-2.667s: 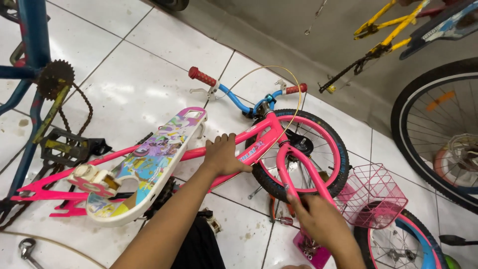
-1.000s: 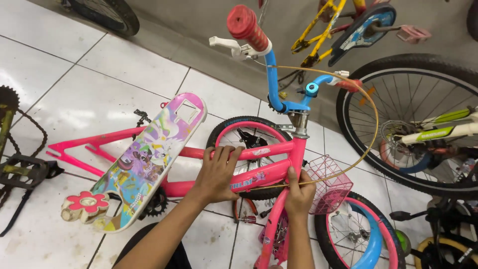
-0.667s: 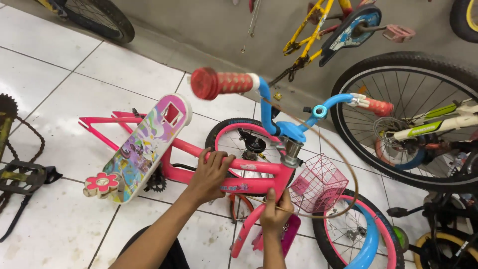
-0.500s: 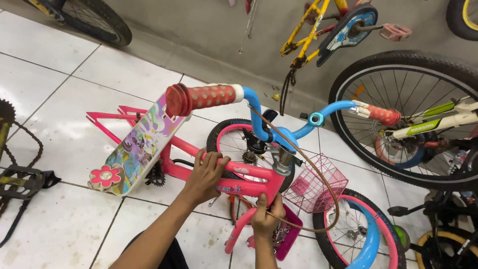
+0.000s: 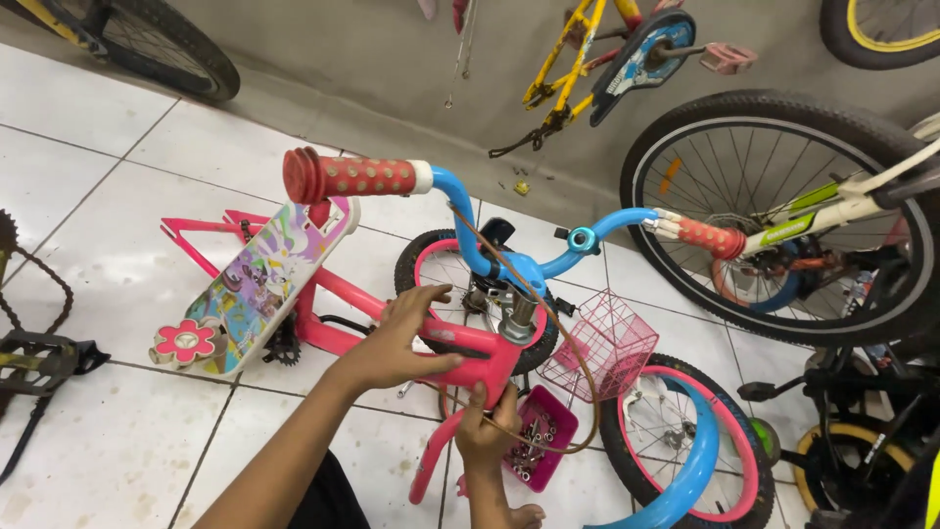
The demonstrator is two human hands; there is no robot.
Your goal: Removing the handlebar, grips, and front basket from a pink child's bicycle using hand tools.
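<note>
A small pink child's bicycle frame stands tilted on the white tiled floor, its long axis running left to right, blue handlebar uppermost. The left hand grips the top tube; the right hand clasps the pink fork below.

small parts in pink tray too small to tell, large wheel cut off right
</note>
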